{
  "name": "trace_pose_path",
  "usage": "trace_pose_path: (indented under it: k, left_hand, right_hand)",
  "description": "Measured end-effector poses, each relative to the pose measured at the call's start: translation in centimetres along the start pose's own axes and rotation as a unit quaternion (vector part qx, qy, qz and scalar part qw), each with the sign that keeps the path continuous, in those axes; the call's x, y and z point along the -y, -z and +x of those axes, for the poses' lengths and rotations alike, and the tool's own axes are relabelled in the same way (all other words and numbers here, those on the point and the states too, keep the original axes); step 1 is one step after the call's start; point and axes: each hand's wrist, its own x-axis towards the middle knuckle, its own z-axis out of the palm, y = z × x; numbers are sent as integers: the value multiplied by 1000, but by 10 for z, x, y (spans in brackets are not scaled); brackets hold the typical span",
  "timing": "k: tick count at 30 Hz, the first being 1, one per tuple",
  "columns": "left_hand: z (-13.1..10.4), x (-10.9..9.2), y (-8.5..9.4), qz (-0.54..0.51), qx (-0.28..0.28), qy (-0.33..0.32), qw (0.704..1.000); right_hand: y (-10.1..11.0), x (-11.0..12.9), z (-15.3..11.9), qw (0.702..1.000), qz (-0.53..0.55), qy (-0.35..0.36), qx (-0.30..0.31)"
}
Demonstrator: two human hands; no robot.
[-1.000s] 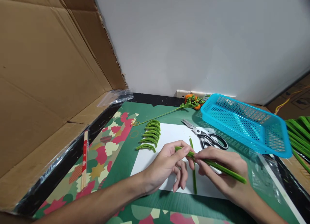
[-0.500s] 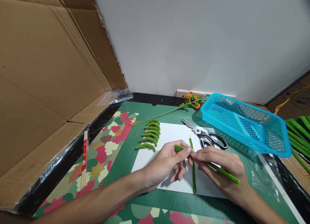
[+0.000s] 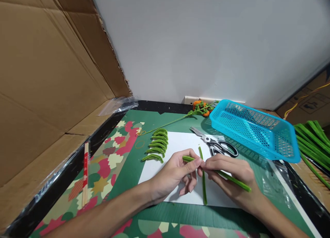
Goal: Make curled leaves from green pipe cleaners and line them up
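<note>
My left hand [image 3: 180, 169] pinches a green pipe cleaner [image 3: 235, 180] near one end, between thumb and fingers. Close beside it, my right hand [image 3: 232, 174] is closed on the same pipe cleaner, whose long end sticks out to the lower right. Fingertips of both hands nearly meet and hide its middle. Beneath them a second, straight green pipe cleaner [image 3: 204, 188] lies on the white paper [image 3: 175, 142]. Several short curved green pieces [image 3: 157, 145] form a column at the paper's left edge. Black-handled scissors [image 3: 215, 142] rest beyond my right hand.
A blue perforated basket [image 3: 255, 131] stands at the back right. Behind the paper lies an orange-flowered green stem [image 3: 177, 119]. A bundle of green pipe cleaners [image 3: 313, 138] is at far right. Wrapped chopsticks [image 3: 86, 172] lie left, beside a cardboard wall [image 3: 46, 76].
The whole view has shifted slightly, so things sit a little further left. Both hands keep their grip on the pipe cleaner, with hardly any movement.
</note>
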Motion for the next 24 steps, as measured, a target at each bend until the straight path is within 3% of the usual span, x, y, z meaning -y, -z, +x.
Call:
trace_pose_path:
  k: [15,24]
  left_hand:
    - [2,6,-3,-17,-27,-8,999]
    - [4,3,1,-11,-28,-30,999]
  right_hand:
    - [0,-2,-2,1000,-9,5,13]
    - [13,-2,-4,980,-178,91,-1]
